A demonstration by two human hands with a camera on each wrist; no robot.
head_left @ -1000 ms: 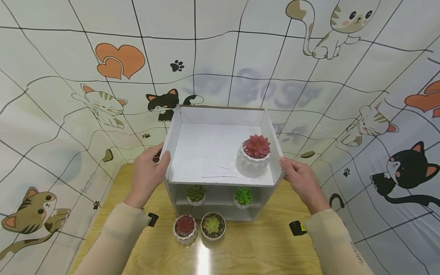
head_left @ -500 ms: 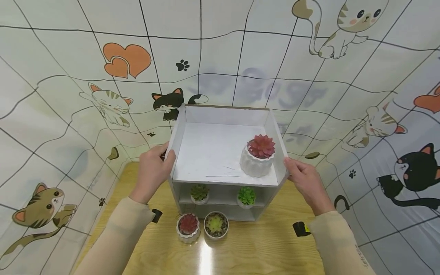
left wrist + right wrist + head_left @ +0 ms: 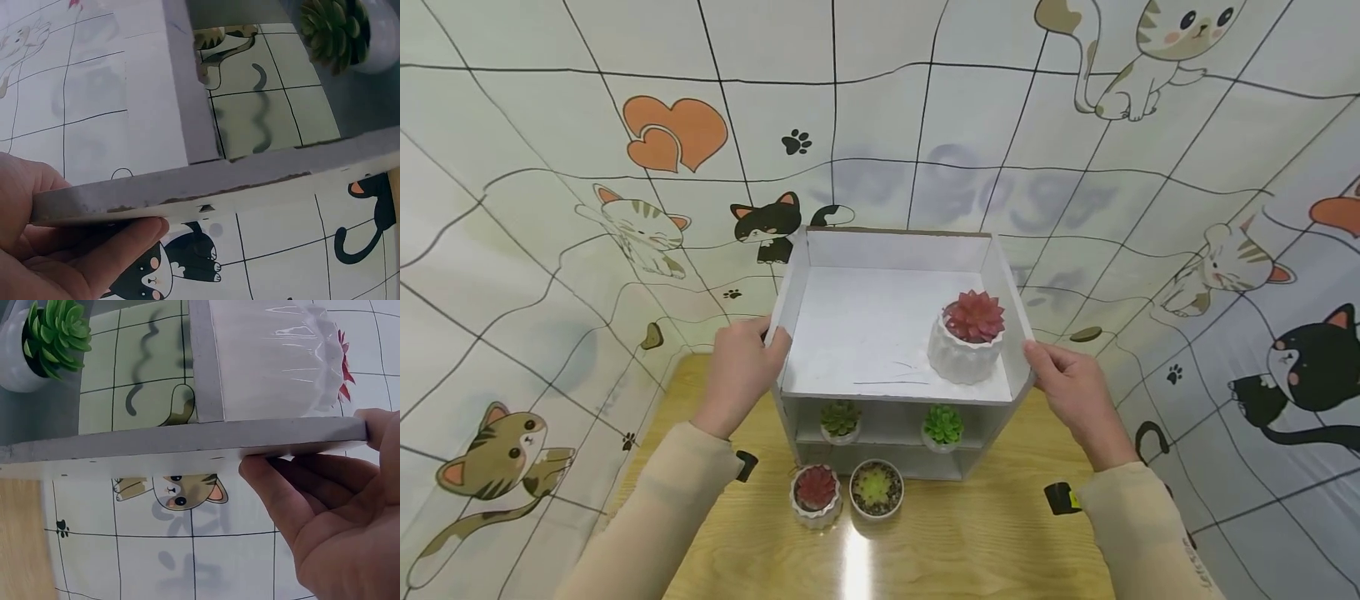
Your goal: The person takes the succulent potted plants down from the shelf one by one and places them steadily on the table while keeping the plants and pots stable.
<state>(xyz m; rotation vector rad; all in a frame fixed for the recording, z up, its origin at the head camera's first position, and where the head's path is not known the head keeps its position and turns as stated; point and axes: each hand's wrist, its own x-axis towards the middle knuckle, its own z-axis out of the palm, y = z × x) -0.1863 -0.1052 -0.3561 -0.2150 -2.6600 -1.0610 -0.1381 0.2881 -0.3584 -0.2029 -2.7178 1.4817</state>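
Note:
A white shelf unit [image 3: 865,325] stands on the wooden table. My left hand [image 3: 741,375] grips the upper edge of its left side panel [image 3: 125,199], thumb and fingers on opposite faces. On the other side, my right hand [image 3: 1071,396] pinches the right side panel [image 3: 150,442] the same way. A red succulent in a white fluted pot [image 3: 965,358] sits on the top tier at the right. One level down are a dark green succulent [image 3: 840,418] and a bright green succulent [image 3: 942,425], both in small white pots.
In front of the shelf, on the wooden table [image 3: 970,542], stand a reddish succulent in a fluted pot [image 3: 815,492] and a yellow-green one in a round pot [image 3: 876,489]. A cloth printed with cats and grid lines [image 3: 880,108] surrounds the back and sides.
The whole scene lies slightly farther right in the head view, background included. Both hands keep their hold on the shelf's sides, and the pots stay in their places.

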